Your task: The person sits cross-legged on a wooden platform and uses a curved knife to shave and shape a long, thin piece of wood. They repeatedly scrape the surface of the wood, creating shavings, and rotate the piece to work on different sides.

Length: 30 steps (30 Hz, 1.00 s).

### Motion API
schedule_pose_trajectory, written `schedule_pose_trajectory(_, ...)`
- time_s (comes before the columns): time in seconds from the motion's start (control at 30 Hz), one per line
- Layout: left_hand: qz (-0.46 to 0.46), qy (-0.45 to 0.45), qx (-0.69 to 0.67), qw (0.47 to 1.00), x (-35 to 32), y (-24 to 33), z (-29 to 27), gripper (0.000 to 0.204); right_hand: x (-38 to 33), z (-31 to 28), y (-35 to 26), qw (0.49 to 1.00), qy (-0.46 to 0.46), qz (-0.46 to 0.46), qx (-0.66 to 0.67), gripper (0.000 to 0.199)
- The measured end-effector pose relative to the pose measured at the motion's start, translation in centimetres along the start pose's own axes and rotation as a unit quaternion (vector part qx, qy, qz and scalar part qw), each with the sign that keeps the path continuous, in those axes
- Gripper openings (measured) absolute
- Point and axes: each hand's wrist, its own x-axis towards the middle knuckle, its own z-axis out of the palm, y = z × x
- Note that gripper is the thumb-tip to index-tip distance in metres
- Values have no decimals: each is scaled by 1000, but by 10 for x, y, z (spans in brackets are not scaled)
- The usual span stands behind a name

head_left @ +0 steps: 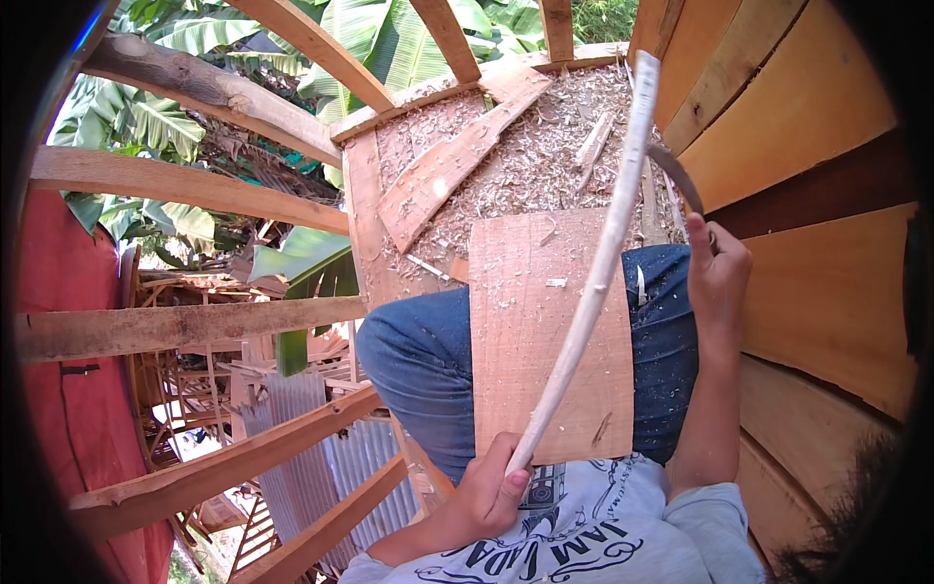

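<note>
A long, slightly bent, pale peeled stick (611, 229) slants up and away from my lap toward the far right. My left hand (494, 487) is closed round its near end, close to my shirt. In my right hand (718, 268), raised at the right, is a curved knife (676, 175) with a dark grey blade. Its handle is hidden in the fist, and the blade's tip meets or passes behind the stick's upper part. Under the stick, a flat wooden board (550, 331) lies across my lap, with a few shavings on it.
Wood shavings (545, 165) cover the floor ahead, where an angled plank (457, 161) lies. Wooden rails (204, 321) stand along the left, with banana leaves (370, 49) beyond them. A wall of orange-brown planks (817, 292) rises close on my right.
</note>
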Motion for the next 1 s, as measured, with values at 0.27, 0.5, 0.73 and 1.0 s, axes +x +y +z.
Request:
schedule_pose_trajectory(0.27, -78, 27, -166, 983, 13, 2, -16, 56, -46, -24, -29, 982, -123, -143, 4, 53)
schedule_pose_trajectory(0.5, -73, -32, -109, 991, 7, 11, -7, 57, -49, 0, -33, 972, -111, -206, -17, 48)
schedule_pose_trajectory(0.73, -61, -46, -125, 989, 1, 9, -8, 60, -4, -31, -7, 999, -9, 6, 42, 56)
schedule_pose_trajectory(1.0, -53, -25, -93, 994, 8, 17, -6, 60, -59, -9, -44, 952, -135, -276, -13, 46)
